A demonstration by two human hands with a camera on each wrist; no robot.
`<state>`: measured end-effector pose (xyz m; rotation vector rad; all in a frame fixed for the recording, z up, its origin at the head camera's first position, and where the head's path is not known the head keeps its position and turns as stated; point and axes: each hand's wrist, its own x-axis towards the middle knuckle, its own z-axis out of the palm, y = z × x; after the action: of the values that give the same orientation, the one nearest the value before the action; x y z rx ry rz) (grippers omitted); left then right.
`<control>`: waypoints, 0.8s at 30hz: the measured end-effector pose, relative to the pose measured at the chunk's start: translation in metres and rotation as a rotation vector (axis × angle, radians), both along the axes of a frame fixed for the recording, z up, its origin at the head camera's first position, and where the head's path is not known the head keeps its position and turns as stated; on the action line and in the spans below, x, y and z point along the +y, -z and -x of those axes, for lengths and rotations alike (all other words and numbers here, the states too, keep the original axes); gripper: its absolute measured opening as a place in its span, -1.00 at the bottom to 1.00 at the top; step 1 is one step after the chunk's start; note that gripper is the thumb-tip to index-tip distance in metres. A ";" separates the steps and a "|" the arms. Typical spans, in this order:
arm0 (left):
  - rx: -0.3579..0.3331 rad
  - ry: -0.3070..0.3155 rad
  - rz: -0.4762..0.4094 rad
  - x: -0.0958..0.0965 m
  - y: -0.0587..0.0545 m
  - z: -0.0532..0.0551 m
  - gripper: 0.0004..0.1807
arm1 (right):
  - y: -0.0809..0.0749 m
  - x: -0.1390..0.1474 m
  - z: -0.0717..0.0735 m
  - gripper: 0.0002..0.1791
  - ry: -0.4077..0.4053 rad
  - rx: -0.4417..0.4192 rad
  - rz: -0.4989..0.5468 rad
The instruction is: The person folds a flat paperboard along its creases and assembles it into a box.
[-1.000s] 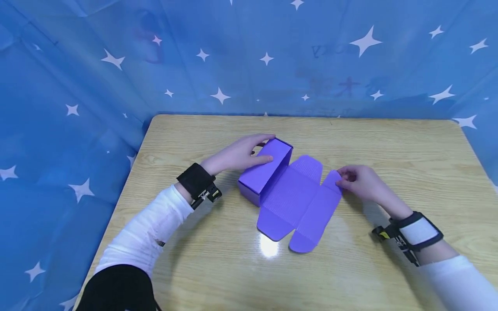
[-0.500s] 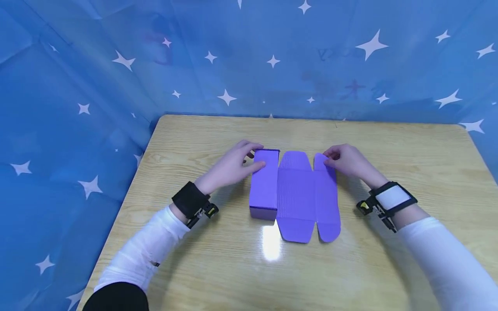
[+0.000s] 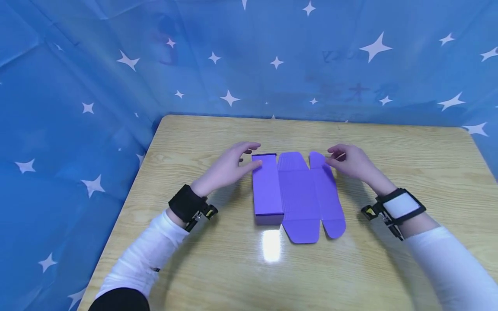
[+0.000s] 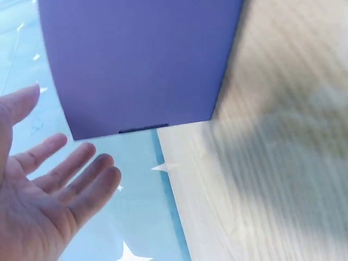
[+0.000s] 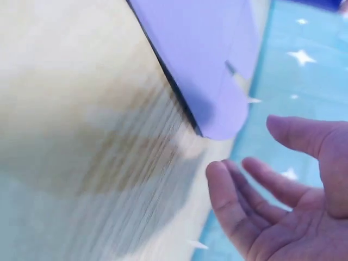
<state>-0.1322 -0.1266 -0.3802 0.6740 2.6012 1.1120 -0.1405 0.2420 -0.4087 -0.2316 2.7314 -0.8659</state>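
A purple cardboard box (image 3: 267,185) lies on the table, its lid (image 3: 298,194) folded out flat to the right with the side flaps spread. My left hand (image 3: 225,168) hovers at the box's far left corner. In the left wrist view its fingers are loosely bent and apart from the box wall (image 4: 141,65). Beside the lid's far right flap (image 3: 317,160) is my right hand (image 3: 350,162). The right wrist view shows a gap between its thumb and fingers, with the rounded flap (image 5: 217,109) just beyond them and nothing held. The inside of the box is hidden.
The wood-grain table (image 3: 218,268) extends around the box on all sides. A blue curtain with white stars (image 3: 249,56) hangs behind the table and along its left side. Each wrist wears a black strap with a small camera.
The box and lid have turned from a slant to nearly straight, lying flat on the table. Both hands have since let go, the left from the box and the right from the lid's flap.
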 end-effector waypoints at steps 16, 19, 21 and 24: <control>-0.120 0.194 -0.106 0.010 0.018 0.036 -0.48 | 0.012 0.017 -0.138 -0.53 0.057 -0.086 0.125; -0.098 0.207 -0.074 0.011 0.019 0.035 -0.52 | 0.014 0.012 -0.141 -0.49 0.072 -0.093 0.138; -0.094 0.203 -0.067 0.010 0.018 0.034 -0.53 | 0.015 0.011 -0.140 -0.46 0.077 -0.083 0.137; -0.089 0.183 -0.067 0.008 0.017 0.032 -0.54 | 0.016 0.011 -0.135 -0.43 0.087 -0.072 0.142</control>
<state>-0.1637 -0.1190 -0.3968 0.8382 2.3835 1.1487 -0.0059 0.2529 -0.4249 -0.1070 2.6330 -1.0721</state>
